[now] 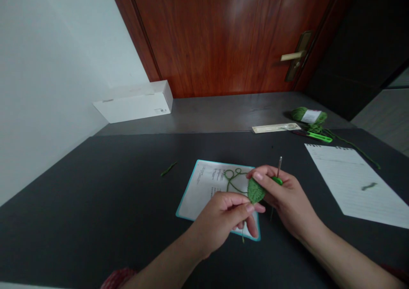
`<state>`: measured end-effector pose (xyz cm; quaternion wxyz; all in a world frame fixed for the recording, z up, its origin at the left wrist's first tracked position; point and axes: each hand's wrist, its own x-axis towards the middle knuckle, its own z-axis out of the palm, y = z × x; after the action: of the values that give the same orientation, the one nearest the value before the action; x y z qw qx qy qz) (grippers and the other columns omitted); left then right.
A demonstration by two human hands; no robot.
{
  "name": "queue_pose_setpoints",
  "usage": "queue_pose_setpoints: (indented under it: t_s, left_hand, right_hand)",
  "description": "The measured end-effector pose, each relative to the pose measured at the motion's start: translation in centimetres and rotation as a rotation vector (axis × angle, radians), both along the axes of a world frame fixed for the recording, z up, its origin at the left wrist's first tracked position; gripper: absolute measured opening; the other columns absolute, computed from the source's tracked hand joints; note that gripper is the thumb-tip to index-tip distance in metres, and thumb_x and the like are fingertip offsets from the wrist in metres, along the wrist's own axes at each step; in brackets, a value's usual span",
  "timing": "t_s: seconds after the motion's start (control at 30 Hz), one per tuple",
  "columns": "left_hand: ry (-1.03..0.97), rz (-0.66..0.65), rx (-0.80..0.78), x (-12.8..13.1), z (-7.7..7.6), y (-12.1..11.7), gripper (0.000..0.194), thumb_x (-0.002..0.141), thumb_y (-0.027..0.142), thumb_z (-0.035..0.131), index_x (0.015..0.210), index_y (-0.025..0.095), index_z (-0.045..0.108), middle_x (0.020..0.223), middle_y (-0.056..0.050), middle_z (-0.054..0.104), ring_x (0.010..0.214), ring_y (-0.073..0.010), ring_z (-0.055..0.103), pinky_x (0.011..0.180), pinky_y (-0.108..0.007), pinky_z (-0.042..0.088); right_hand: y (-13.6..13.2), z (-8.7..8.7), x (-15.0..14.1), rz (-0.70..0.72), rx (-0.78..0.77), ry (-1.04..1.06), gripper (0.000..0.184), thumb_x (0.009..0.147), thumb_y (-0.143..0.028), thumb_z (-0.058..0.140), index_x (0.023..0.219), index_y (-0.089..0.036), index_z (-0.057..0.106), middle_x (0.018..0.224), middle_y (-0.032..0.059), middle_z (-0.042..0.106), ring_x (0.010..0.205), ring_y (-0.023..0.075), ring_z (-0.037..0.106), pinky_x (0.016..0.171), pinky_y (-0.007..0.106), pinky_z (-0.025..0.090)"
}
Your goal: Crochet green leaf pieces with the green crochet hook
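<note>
A small leaf-shaped piece of green crochet [255, 191] is held between my two hands above a printed sheet. My left hand [223, 214] pinches its lower tip, and a short yarn tail dangles below those fingers. On the upper right edge of the piece, the thumb and fingers of my right hand [284, 191] are closed. That same hand also holds a crochet hook [280, 166] with a green grip, its metal shaft sticking up. Loose green yarn [229, 178] curls from the piece across the sheet.
The blue-edged printed sheet [188, 199] lies under my hands, with a yarn scrap [168, 169] to its left. At right are lined paper [348, 178], a green yarn ball [298, 113], green-handled scissors [321, 137] and a slim packet [271, 128]. A white box [137, 105] stands back left.
</note>
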<state>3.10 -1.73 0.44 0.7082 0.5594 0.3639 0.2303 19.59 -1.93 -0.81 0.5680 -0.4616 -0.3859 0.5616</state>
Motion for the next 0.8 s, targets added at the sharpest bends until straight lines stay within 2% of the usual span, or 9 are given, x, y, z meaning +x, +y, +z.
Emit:
queue_pose_setpoints:
  t_s: [0.07,0.17,0.23,0.33,0.53,0.63,0.73,0.77,0.8]
  left_hand:
    - [0.048,0.003,0.047,-0.1,0.0,0.0,0.032,0.09,0.036,0.054,0.074,0.015,0.072,0.049,0.003,0.05,0.048,-0.0083,0.036,0.057,-0.024,0.032]
    - [0.109,0.044,0.069,-0.1,0.2,0.1,0.03,0.088,0.038,0.056,0.079,0.014,0.073,0.04,0.008,0.037,0.038,-0.007,0.03,0.048,-0.024,0.028]
    - [0.116,0.066,0.053,0.0,0.2,0.1,0.03,0.087,0.04,0.058,0.082,0.014,0.072,0.04,0.007,0.04,0.037,-0.0071,0.032,0.044,-0.023,0.025]
    - [0.118,0.121,0.062,0.3,0.3,0.1,0.032,0.087,0.041,0.056,0.072,0.015,0.067,0.041,0.006,0.043,0.037,-0.0073,0.036,0.042,-0.022,0.028]
    - [0.229,0.231,0.161,0.9,0.6,-0.1,0.025,0.083,0.029,0.055,0.062,0.017,0.061,0.051,0.004,0.051,0.043,-0.0081,0.041,0.045,-0.022,0.032]
    - [0.229,0.193,0.173,0.5,0.7,0.0,0.026,0.084,0.03,0.054,0.062,0.017,0.06,0.052,0.003,0.051,0.045,-0.0083,0.04,0.046,-0.022,0.03]
    - [0.123,0.104,0.086,-0.3,0.7,0.4,0.029,0.086,0.033,0.054,0.064,0.016,0.061,0.056,0.002,0.054,0.043,-0.0065,0.036,0.05,-0.023,0.032]
    - [0.084,0.084,0.052,-0.5,0.7,0.6,0.029,0.086,0.033,0.055,0.064,0.015,0.062,0.057,0.002,0.055,0.043,-0.0059,0.034,0.052,-0.024,0.033]
    - [0.054,0.074,0.024,-0.7,0.7,0.7,0.029,0.086,0.034,0.056,0.065,0.015,0.063,0.057,0.002,0.055,0.044,-0.0056,0.032,0.054,-0.024,0.033]
  right_hand:
    - [0.0,-0.1,0.0,-0.014,0.024,-0.038,0.026,0.073,-0.039,0.08,0.071,-0.017,0.066,0.06,-0.0031,0.055,0.05,0.008,0.042,0.044,0.02,0.03]
    - [0.1,-0.4,-0.1,-0.039,0.06,-0.091,0.022,0.075,-0.038,0.078,0.072,-0.019,0.068,0.063,-0.002,0.06,0.057,0.0114,0.05,0.052,0.023,0.039]
    - [0.2,-0.4,-0.2,-0.057,0.086,-0.125,0.02,0.075,-0.037,0.078,0.073,-0.019,0.07,0.066,-0.0015,0.062,0.06,0.0128,0.052,0.057,0.024,0.042]
    - [0.1,-0.4,-0.2,-0.068,0.112,-0.157,0.02,0.074,-0.037,0.079,0.071,-0.019,0.071,0.066,-0.0011,0.063,0.062,0.0135,0.053,0.061,0.025,0.043]
    - [-0.1,-0.5,-0.6,-0.073,0.087,-0.135,0.026,0.077,-0.043,0.075,0.073,-0.019,0.066,0.062,-0.0019,0.059,0.055,0.0117,0.051,0.052,0.024,0.041]
    - [0.2,-0.4,-0.3,-0.042,0.065,-0.133,0.03,0.077,-0.045,0.075,0.072,-0.018,0.064,0.062,-0.0019,0.059,0.051,0.0098,0.049,0.047,0.022,0.038]
    - [0.7,0.3,1.0,0.025,0.072,-0.175,0.03,0.085,-0.047,0.065,0.08,-0.018,0.07,0.063,-0.0006,0.063,0.042,0.007,0.042,0.039,0.021,0.032]
    - [0.8,0.6,1.6,0.041,0.091,-0.197,0.028,0.087,-0.046,0.063,0.087,-0.02,0.073,0.069,0.0008,0.067,0.042,0.007,0.044,0.039,0.021,0.032]
    - [0.8,0.9,2.3,0.055,0.118,-0.225,0.023,0.085,-0.041,0.067,0.096,-0.023,0.074,0.08,0.0024,0.071,0.052,0.0092,0.053,0.045,0.021,0.038]
